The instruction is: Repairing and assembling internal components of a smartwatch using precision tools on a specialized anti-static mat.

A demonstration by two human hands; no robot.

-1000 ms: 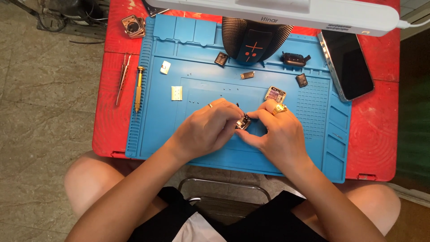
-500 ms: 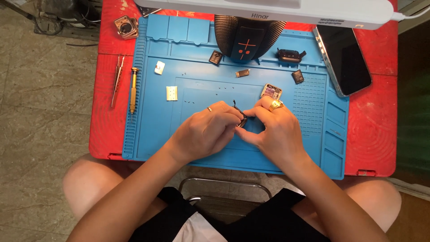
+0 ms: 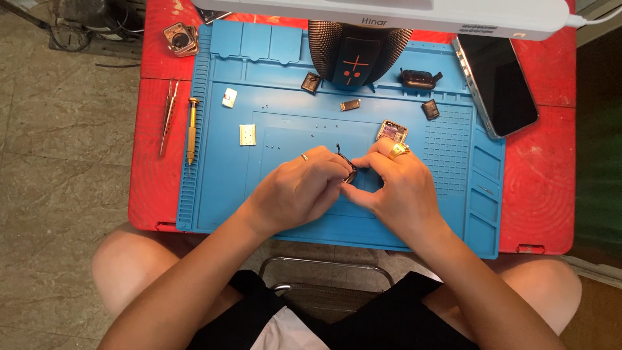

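Note:
Over the middle of a blue work mat, my left hand and my right hand meet fingertip to fingertip. Between them they pinch a small dark part with a thin curved black strip; most of it is hidden by my fingers. A ring sits on each hand. Just beyond my right hand lies a small square metal-framed module.
The mat lies on a red table. Tweezers and a yellow-handled screwdriver lie at the left. Two small white pieces, several tiny dark parts, a black speaker-like device, a phone and a white lamp bar sit farther back.
Both hands stay together on the small part with only slight finger shifts. The view has drifted a little, so the table appears lower in the frame.

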